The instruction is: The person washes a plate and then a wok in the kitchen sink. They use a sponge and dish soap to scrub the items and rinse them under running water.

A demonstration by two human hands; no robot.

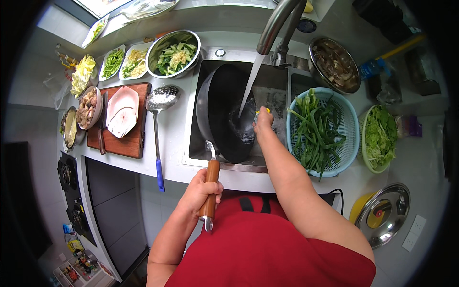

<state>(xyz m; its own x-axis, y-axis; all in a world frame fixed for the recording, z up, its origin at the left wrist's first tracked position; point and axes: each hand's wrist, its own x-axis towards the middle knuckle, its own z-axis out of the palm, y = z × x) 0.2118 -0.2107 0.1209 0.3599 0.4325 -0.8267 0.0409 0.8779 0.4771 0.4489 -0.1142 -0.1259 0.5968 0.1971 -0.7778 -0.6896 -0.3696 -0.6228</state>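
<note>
A black wok (224, 104) is tilted on its side in the stainless-steel sink (278, 89). My left hand (201, 189) is wrapped around the wok's wooden handle (211, 170), which projects over the counter's front edge. From the faucet (269, 30) a stream of water (250, 80) falls into the wok, and a little water pools at its lower right side. My right hand (264, 121) is at the wok's right rim, gripping a small yellow and grey scrubber (268, 111). Most of that scrubber is hidden by my fingers.
Right of the sink are a blue basket of green onions (353, 143), a bowl of shrimp (335, 64) and a basket of lettuce (381, 138). To the left lie a slotted skimmer (162, 98), a cutting board (141, 118) with plate and knife, and a steel bowl of cucumber (175, 57).
</note>
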